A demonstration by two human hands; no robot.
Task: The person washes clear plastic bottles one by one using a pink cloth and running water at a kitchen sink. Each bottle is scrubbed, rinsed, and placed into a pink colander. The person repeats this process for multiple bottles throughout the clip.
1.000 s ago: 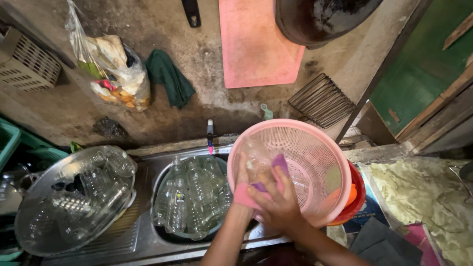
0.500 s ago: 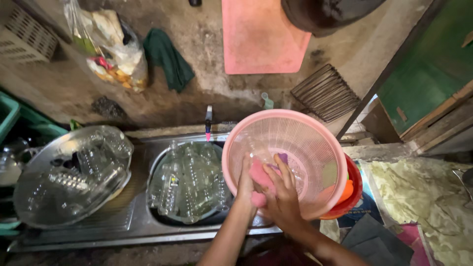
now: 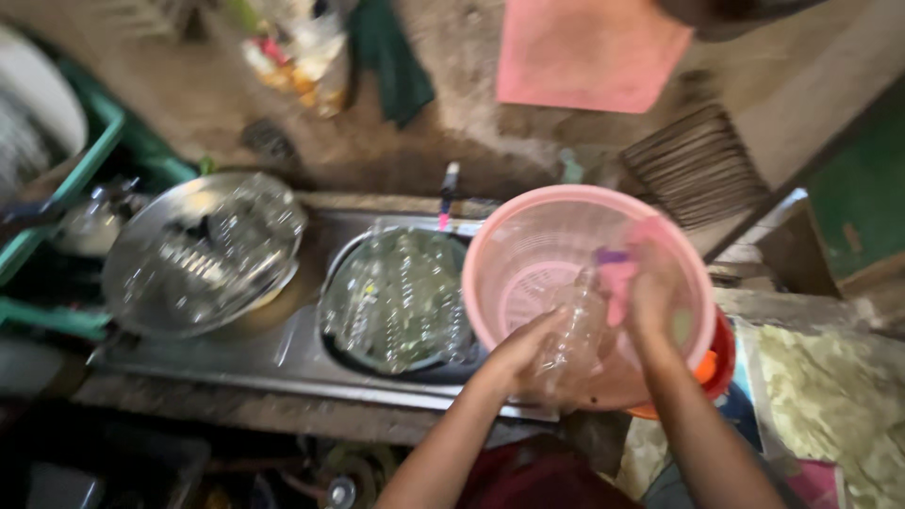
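Pink plastic, perforated: a round colander-style basket (image 3: 556, 273) sat tilted above a red-orange plastic basin (image 3: 721, 363), directly beyond both hands. The left hand (image 3: 518, 349) was clenched around the lower part of a clear plastic bottle (image 3: 570, 330), which lay at the basket's near rim, over its inside. The right hand (image 3: 655, 297) pressed a pink scrubbing pad with a purple edge (image 3: 617, 273) against the bottle's upper end; fingers curled on the pad, though blur hid the exact grip.

Risks, as judged:
- Bottle looked wet and thin-walled; a hard squeeze by the left hand could buckle it, or it could slip out into the basket.
- Basket rested only on the basin's rim, it seemed. Downward scrubbing pressure at the near edge could tip it toward the person.
- Basin itself stood close to the worktop's front edge, so a shove might carry both over.

Containers:
- Pink basket: nothing showed inside but the bottle and pad.
- Red-orange basin: contents hidden beneath the basket.
- Steel sink bowl (image 3: 401, 297), just left of the left hand: packed with clear plastic bottles lying flat.
- Wide round metal tray (image 3: 203, 250), farther left on the steel drainboard (image 3: 283, 353): heaped with clear items, glasses or bottles; blur prevented telling which.
- Green plastic crate (image 3: 108, 141), far left: a pale round object partly visible in it.

On the wall beyond the hands hung a pink rectangular mat (image 3: 589, 52) and a dark green cloth (image 3: 386, 57).
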